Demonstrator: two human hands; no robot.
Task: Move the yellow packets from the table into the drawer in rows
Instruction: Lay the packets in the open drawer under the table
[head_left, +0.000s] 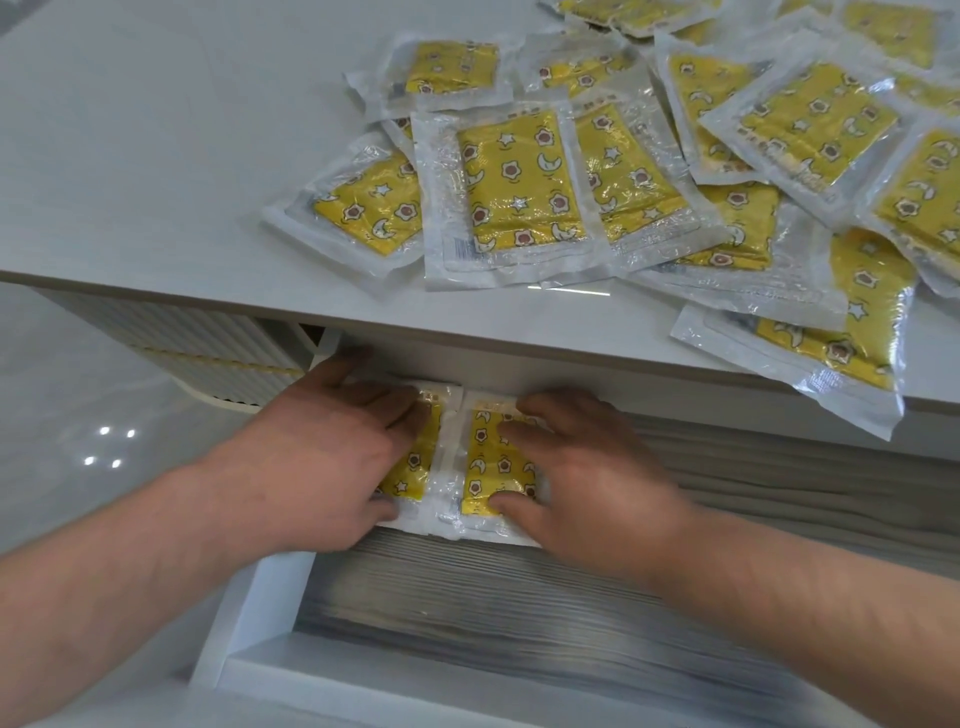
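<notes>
Two yellow packets in clear wrap lie side by side at the back left of the open drawer. My left hand presses flat on the left packet, covering most of it. My right hand rests with spread fingers on the right packet. Several more yellow packets with star, moon and flower prints lie in a loose overlapping heap on the white table. One packet hangs over the table's front edge above the drawer.
The drawer floor is grey wood grain with a white left wall and front rim. A ribbed white cabinet front sits under the table at left. Glossy white floor lies beyond it.
</notes>
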